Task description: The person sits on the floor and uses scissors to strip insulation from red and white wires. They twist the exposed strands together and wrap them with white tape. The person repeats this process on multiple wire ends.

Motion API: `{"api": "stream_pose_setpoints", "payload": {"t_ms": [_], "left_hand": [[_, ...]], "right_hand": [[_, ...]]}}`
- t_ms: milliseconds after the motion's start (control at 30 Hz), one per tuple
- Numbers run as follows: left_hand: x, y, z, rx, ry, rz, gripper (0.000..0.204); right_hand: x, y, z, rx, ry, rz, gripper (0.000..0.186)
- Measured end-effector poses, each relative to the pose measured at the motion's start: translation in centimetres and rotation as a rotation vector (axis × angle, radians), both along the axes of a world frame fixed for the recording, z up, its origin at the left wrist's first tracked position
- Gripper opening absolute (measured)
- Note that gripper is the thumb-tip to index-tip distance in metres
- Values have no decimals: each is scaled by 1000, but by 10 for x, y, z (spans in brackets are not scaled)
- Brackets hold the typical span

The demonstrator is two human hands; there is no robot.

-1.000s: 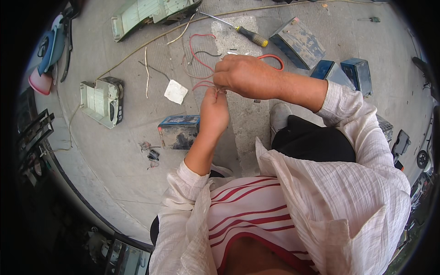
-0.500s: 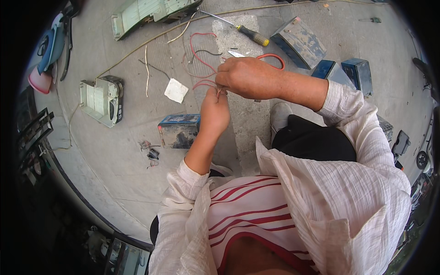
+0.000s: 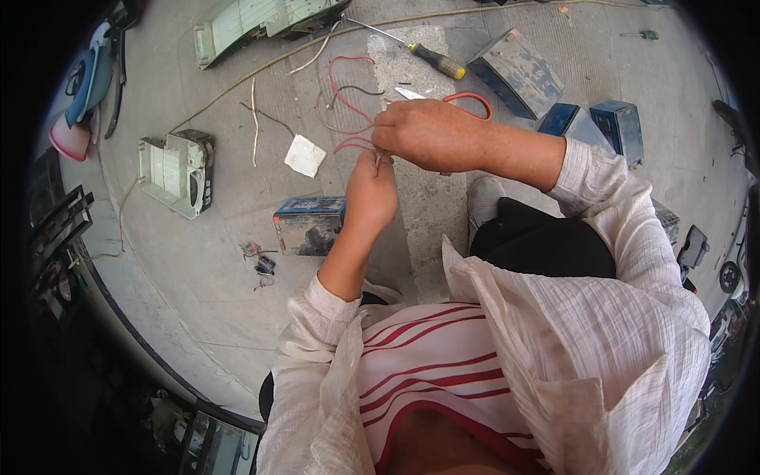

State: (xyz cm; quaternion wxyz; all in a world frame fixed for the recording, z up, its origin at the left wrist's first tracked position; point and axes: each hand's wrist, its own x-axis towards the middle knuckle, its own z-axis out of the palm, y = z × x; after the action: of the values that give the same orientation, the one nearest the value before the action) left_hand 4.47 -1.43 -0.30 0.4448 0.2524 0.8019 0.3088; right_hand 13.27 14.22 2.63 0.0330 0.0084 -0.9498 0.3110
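Screwdriver with black and yellow handle (image 3: 431, 58) lies near top on grey concrete floor (image 3: 229, 222), tip close to large pale-green housing (image 3: 265, 24). Smaller pale housing (image 3: 166, 178) is at left. White flat square piece (image 3: 305, 157) lies between this housing and middle. Small green-handled screwdriver (image 3: 649, 35) is at upper right. Dark wheel (image 3: 729, 275) stands near right edge, pink object (image 3: 70, 142) near left edge.

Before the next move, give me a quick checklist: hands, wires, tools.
1. Left hand gripping the red wires: ok, pinched.
2. Right hand on the same wires: ok, closed right against the left hand.
3. Wires twisted together: cannot tell, hands cover the spot.
4. Scissors cleared away: not ok, partly hidden behind the right hand.
5. Screwdriver apart from both hands: ok, lying farther out.
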Motion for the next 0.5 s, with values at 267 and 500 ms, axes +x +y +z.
{"api": "stream_pose_setpoints", "payload": {"t_ms": [267, 500], "left_hand": [[1, 1, 1, -9, -9, -3, 27], [-1, -1, -5, -10, -159, 37, 23]], "right_hand": [[1, 2, 1, 40, 76, 28, 15], [3, -4, 7, 97, -1, 22, 18]]}}
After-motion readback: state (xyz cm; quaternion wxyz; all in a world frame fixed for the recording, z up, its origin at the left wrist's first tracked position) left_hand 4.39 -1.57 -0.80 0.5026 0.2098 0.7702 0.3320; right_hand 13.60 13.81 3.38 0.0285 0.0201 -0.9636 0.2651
